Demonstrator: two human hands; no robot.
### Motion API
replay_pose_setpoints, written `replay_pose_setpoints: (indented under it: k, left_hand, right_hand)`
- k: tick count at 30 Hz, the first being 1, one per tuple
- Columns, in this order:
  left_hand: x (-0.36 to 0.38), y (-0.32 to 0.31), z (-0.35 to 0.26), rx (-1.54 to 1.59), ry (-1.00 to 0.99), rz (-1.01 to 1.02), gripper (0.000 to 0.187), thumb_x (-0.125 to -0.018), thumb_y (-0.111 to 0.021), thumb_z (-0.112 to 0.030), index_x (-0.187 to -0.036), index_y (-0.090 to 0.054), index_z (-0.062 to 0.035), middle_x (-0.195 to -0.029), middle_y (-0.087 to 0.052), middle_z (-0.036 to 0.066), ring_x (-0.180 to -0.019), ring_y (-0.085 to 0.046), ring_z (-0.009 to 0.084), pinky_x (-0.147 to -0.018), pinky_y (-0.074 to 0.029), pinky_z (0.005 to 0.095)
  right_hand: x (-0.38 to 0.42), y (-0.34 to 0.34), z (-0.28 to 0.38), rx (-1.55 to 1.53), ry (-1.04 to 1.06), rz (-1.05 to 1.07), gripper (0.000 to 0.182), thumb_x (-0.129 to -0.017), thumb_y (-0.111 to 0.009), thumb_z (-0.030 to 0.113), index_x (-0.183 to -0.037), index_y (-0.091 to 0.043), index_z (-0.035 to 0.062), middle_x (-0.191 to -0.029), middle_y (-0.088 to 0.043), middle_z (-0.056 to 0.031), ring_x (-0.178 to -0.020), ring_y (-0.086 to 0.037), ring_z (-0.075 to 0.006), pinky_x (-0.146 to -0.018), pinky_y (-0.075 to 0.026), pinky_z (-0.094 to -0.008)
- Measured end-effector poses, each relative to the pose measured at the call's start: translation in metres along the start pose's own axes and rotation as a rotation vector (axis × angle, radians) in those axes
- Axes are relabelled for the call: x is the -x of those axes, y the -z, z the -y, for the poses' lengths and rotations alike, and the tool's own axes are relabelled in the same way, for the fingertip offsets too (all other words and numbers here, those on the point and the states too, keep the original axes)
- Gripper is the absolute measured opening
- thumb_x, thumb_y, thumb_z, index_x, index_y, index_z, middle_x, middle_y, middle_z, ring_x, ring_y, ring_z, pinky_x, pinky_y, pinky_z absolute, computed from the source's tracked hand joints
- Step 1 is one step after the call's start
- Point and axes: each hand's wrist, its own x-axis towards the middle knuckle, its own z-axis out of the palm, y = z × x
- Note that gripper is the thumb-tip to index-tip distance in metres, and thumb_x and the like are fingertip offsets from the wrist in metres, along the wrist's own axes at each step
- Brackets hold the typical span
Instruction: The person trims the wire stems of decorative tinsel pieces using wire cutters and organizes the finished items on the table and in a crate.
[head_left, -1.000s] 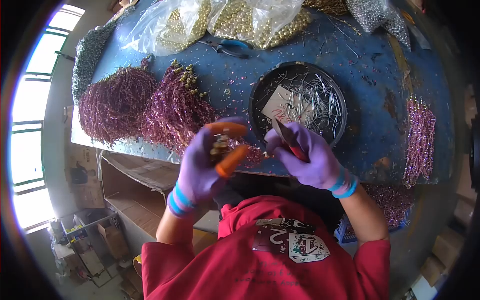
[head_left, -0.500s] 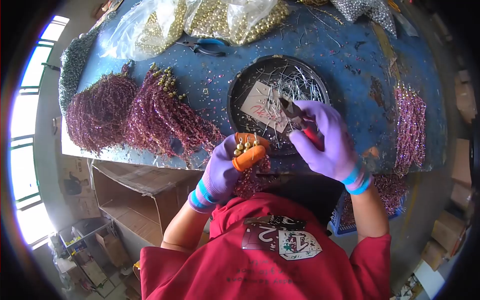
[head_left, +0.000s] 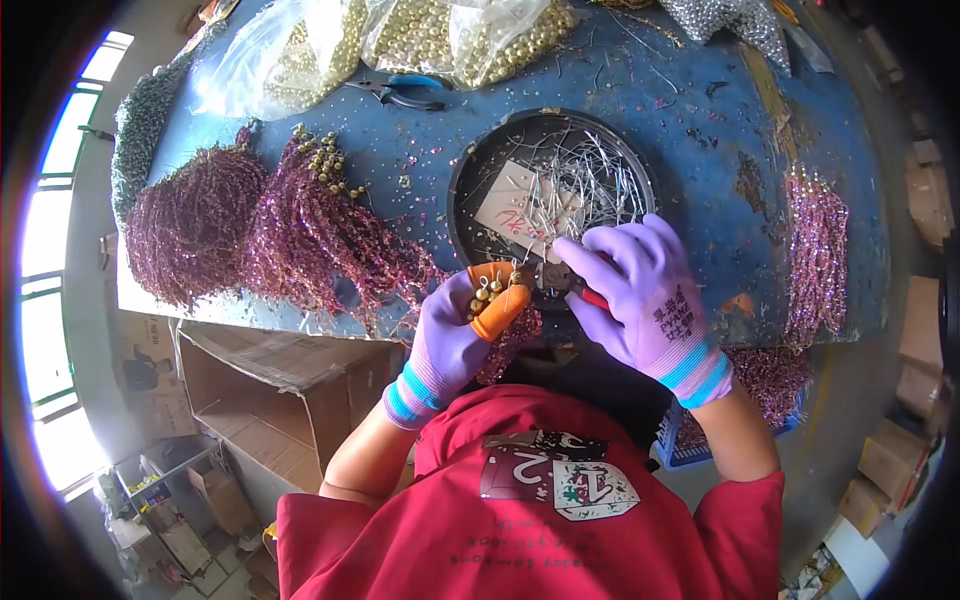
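Observation:
My left hand (head_left: 455,325), in a purple glove with orange covers on thumb and finger, pinches a small bunch of gold beads (head_left: 487,291) with wire loops on top. Pink glittery strands (head_left: 512,345) hang below that grip. My right hand (head_left: 640,295), gloved in purple too, is closed around red-handled pliers (head_left: 552,277). The pliers' jaws are at the wire loops, close against the orange finger covers. Just beyond both hands lies a round black tray (head_left: 462,190) holding many silver wires (head_left: 590,185) and a marked piece of card (head_left: 508,208).
Two bundles of pink glittery strands (head_left: 195,225) lie left on the blue table (head_left: 700,130), another bundle (head_left: 815,260) at right. Behind are bags of gold beads (head_left: 425,40) and blue-handled pliers (head_left: 410,90). Below stand a cardboard box (head_left: 265,400) and a blue basket (head_left: 690,455).
My right hand has brought the pliers down and left from over the tray to the wire loops at my left hand. My left hand keeps its pinch on the beads.

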Motion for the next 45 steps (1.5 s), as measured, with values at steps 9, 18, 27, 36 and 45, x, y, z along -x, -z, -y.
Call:
replay_pose_setpoints:
  k: [9,18,27,36,45]
  left_hand:
    - [-0.001,-0.004,-0.006,-0.265,-0.08,-0.006,0.023,-0.088,-0.066,-0.013,-0.106,-0.061,0.0009,-0.088,-0.064,0.0,-0.081,-0.057,0.006,-0.075,-0.046,0.0233]
    - [-0.011,-0.007,-0.004,-0.319,-0.2,0.022,0.025,-0.087,-0.069,-0.017,-0.104,-0.062,0.0011,-0.085,-0.065,0.004,-0.078,-0.059,0.008,-0.07,-0.049,0.0255]
    - [-0.013,-0.014,-0.009,-0.206,-0.086,0.049,0.022,-0.09,-0.064,-0.014,-0.106,-0.062,0.0005,-0.086,-0.065,0.003,-0.077,-0.058,0.0068,-0.068,-0.049,0.0245]
    - [-0.008,0.006,-0.005,0.222,0.006,0.35,0.04,-0.097,-0.048,-0.03,-0.114,-0.057,0.0039,-0.097,-0.066,0.01,-0.082,-0.064,0.0143,-0.075,-0.052,0.0267]
    - [-0.007,0.007,-0.002,0.204,0.068,0.328,0.032,-0.095,-0.05,-0.025,-0.112,-0.057,0.002,-0.09,-0.064,0.007,-0.078,-0.062,0.0131,-0.07,-0.051,0.0256]
  right_hand:
    - [0.004,0.001,-0.002,-0.041,-0.09,0.178,0.05,-0.075,-0.069,0.02,-0.123,-0.057,0.0138,-0.091,-0.055,-0.0078,-0.086,-0.055,-0.0277,-0.078,-0.046,-0.0404]
    - [0.008,-0.011,-0.011,-0.048,-0.129,0.222,0.038,-0.077,-0.068,0.016,-0.114,-0.057,0.011,-0.083,-0.057,-0.0113,-0.081,-0.059,-0.0302,-0.072,-0.05,-0.041]
    - [0.01,-0.013,-0.012,-0.061,-0.205,0.27,0.032,-0.078,-0.066,0.015,-0.108,-0.056,0.0099,-0.083,-0.06,-0.0127,-0.078,-0.061,-0.0324,-0.069,-0.051,-0.0418]
    - [0.0,-0.035,0.002,-0.926,-0.354,-0.082,0.02,-0.09,-0.055,0.002,-0.11,-0.056,0.0001,-0.102,-0.064,-0.0039,-0.097,-0.059,-0.0099,-0.089,-0.046,-0.028]
    - [-0.009,-0.025,0.015,-1.333,-0.524,-0.012,0.02,-0.089,-0.054,0.0,-0.108,-0.055,0.0015,-0.102,-0.06,-0.0019,-0.091,-0.056,-0.0079,-0.087,-0.044,-0.0256]
